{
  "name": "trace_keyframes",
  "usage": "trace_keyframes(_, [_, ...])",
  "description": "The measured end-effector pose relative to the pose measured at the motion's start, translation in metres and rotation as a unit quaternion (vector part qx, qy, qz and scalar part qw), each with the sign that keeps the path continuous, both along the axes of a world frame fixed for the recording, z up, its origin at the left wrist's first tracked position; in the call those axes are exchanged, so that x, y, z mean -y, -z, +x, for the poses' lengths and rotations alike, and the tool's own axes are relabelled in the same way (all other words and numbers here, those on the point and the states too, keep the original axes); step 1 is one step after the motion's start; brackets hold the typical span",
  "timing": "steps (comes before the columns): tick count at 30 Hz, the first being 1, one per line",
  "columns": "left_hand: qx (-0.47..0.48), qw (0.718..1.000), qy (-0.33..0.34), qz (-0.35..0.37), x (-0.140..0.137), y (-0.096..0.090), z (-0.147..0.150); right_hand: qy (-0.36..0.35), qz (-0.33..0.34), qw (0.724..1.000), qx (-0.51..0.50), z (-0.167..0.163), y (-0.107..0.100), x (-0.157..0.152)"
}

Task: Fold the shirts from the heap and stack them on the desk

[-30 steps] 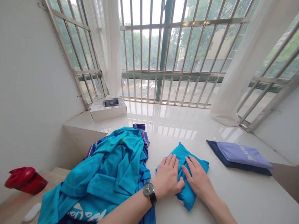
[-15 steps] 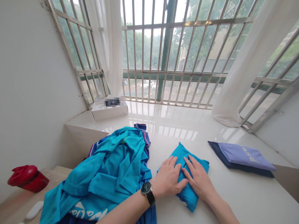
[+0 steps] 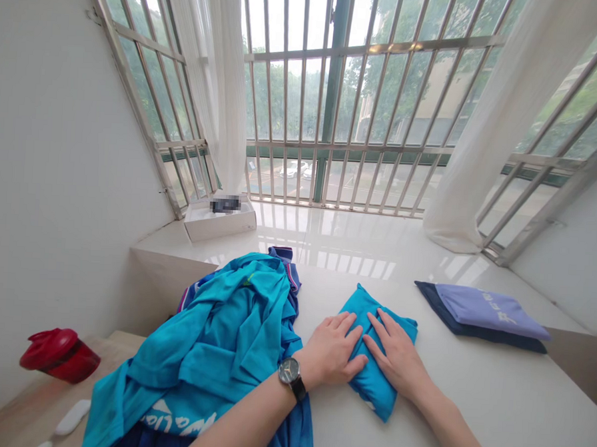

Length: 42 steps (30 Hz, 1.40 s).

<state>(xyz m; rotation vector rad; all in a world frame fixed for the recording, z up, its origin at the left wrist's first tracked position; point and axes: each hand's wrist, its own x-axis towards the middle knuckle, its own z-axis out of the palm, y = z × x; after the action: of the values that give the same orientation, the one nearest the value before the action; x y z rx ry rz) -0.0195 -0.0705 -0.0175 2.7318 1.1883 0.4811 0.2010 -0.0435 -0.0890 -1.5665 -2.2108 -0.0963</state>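
A turquoise garment (image 3: 377, 393), folded into a small flat packet, lies on the white sill (image 3: 449, 398) in front of me. My left hand (image 3: 332, 349), with a black-strapped watch at its wrist, rests on the packet's left side, fingers stretched out. On the right side of the same packet lies my right hand (image 3: 394, 352), its fingers spread flat. Both palms cover much of the cloth. Left of my left hand is a loose heap of clothes, with a turquoise shirt (image 3: 212, 339) bearing white lettering on top.
Two folded garments, a lavender one (image 3: 491, 307) over a navy one (image 3: 434, 304), lie at the right. An open white box (image 3: 221, 226) stands at the back left. A red cup-like container (image 3: 61, 356) and a white object (image 3: 72, 417) are lower left. Barred windows (image 3: 327, 145) close off the back.
My left hand has shifted slightly to the left on the folded turquoise garment. My right hand stays nearly where it was, and the clothes have hardly moved.
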Motion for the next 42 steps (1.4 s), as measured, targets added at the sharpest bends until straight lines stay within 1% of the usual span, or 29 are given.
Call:
trace_keyframes(5, [-0.004,1.0,-0.01,-0.015,0.002,0.004,0.004,0.009,-0.004,1.0,0.015,-0.001,0.001,0.0])
trace_keyframes(11, [0.003,0.999,-0.013,-0.03,0.001,0.003,0.006,0.015,-0.007,1.0,0.023,-0.001,0.004,0.0])
trace_keyframes(16, [0.005,1.0,-0.009,-0.025,0.002,0.003,0.005,0.016,-0.02,1.0,0.018,0.0,0.002,0.001])
trace_keyframes(24, [0.006,1.0,-0.007,-0.028,0.001,0.006,0.005,0.009,-0.016,1.0,0.016,-0.002,0.0,0.001])
trace_keyframes(33, [0.006,1.0,-0.008,-0.029,0.002,0.004,0.005,0.015,-0.019,1.0,0.012,-0.004,-0.002,0.001])
trace_keyframes(38, [0.013,0.999,-0.025,-0.042,0.002,0.005,0.007,0.006,-0.021,1.0,-0.018,-0.003,-0.007,0.003])
trace_keyframes(42, [0.012,0.997,-0.06,-0.049,0.005,0.005,0.012,-0.018,-0.032,0.998,-0.048,-0.006,-0.016,0.006])
